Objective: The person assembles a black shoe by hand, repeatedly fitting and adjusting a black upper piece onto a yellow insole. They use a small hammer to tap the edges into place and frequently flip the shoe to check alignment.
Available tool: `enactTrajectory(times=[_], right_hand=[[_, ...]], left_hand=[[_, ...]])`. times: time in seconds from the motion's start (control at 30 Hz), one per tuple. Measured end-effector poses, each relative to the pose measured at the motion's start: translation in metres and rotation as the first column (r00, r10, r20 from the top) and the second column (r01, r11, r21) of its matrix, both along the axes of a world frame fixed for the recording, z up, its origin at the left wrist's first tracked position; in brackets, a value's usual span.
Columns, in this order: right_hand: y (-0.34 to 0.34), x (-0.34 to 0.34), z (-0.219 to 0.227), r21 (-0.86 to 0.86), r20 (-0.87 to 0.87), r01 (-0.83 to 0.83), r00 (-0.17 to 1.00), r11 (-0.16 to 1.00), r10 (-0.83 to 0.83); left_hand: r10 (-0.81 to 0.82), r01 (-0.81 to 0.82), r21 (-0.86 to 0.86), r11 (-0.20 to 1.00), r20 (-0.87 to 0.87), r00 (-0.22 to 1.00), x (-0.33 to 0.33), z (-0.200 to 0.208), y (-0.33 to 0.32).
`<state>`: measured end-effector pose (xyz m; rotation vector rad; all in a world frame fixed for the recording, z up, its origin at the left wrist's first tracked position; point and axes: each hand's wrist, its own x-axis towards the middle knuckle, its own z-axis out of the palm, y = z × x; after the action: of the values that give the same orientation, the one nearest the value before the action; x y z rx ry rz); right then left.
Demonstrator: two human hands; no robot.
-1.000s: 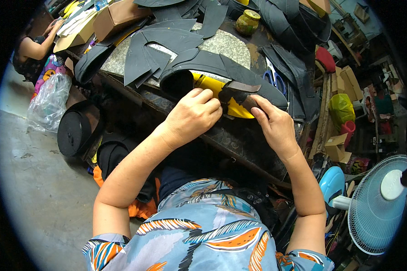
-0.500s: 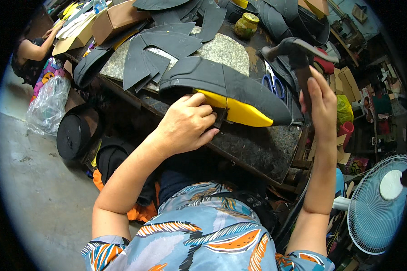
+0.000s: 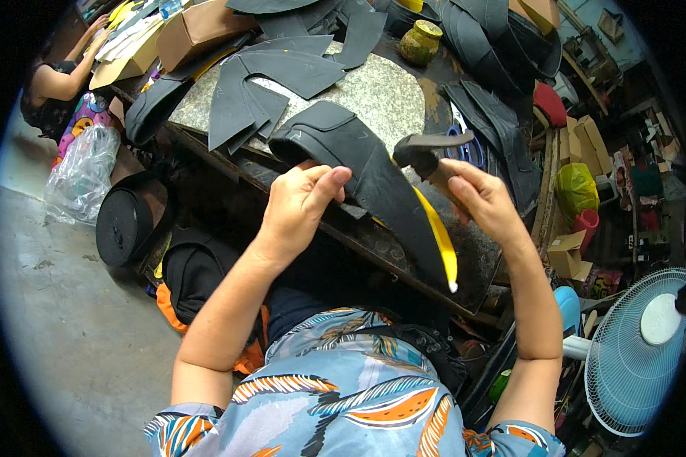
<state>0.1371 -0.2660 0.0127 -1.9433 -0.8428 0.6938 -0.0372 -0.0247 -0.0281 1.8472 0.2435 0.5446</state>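
A black shoe upper (image 3: 373, 175) on a yellow shoe last (image 3: 437, 232) lies aslant over the table's near edge, its pointed end toward me on the right. My left hand (image 3: 301, 206) is closed at the upper's near left edge, thumb on top; some fingertips are hidden behind it. My right hand (image 3: 482, 199) grips the handle of a hammer (image 3: 419, 152), whose dark head is over the upper's far right side. Whether the head touches the upper I cannot tell. Behind the hammer lie blue-handled scissors (image 3: 474, 151), partly covered.
A pale stone slab (image 3: 381, 91) bears cut black pieces (image 3: 244, 99). A jar (image 3: 419, 43) and more black uppers (image 3: 495, 46) stand beyond. At right is a fan (image 3: 640, 350); far left, another person's arm (image 3: 65, 80) reaches over a carton. A black roll (image 3: 126, 221) sits at left.
The hammer has come down and left from its raised place at the right. The upper has turned, its pointed end swinging toward me, and less of the yellow last shows. My left thumb has lifted.
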Motion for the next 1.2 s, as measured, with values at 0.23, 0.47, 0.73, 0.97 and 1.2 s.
enactTrajectory(times=[0.23, 0.47, 0.73, 0.97, 1.2], right_hand=[[0.002, -0.028, -0.015, -0.018, 0.563, 0.045, 0.826, 0.999, -0.027], [0.003, -0.035, -0.013, -0.061, 0.771, 0.087, 0.637, 0.994, -0.009], [0.003, -0.044, -0.021, -0.026, 0.759, 0.128, 0.648, 0.991, -0.064], [0.002, -0.042, -0.019, -0.012, 0.740, 0.139, 0.668, 0.990, -0.085], [0.017, -0.046, -0.024, 0.062, 0.687, 0.086, 0.719, 0.994, -0.105]], left_hand=[[0.271, -0.251, -0.177, 0.952, 0.097, 0.958, 0.006, -0.019, -0.026], [0.293, -0.190, -0.468, 0.863, 0.159, 0.943, -0.009, -0.021, -0.016], [0.182, -0.213, -0.365, 0.906, -0.117, 0.976, -0.019, -0.023, -0.023], [0.031, -0.007, -0.214, 0.977, 0.107, 0.994, 0.004, -0.031, 0.008], [-0.056, 0.052, -0.282, 0.958, -0.007, 0.998, 0.039, -0.006, 0.039]])
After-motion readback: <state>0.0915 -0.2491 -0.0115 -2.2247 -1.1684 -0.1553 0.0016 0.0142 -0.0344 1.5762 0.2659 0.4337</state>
